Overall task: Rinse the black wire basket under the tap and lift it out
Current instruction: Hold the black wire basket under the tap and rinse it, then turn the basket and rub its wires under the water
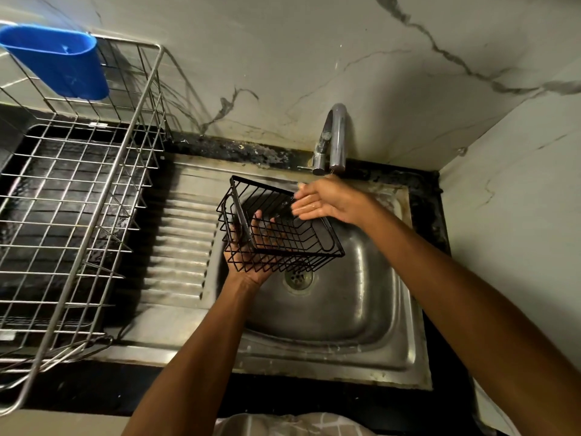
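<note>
The black wire basket (295, 234) hangs tilted over the steel sink (355, 313), its opening turned up toward me. My left hand (248, 262) holds it from below at its left end, fingers showing through the wires and the thumb curled over the rim. My right hand (327, 201) is wet, its fingers straight, and touches the basket's far right rim just under the spout of the chrome tap (333, 136). I cannot make out a stream of water.
A large steel dish rack (81, 196) stands on the dark counter at the left, a blue plastic holder (59, 62) hooked on its back edge. The ribbed drainboard (182, 243) lies between rack and sink. Marble walls close the back and right. The drain (298, 278) sits below the basket.
</note>
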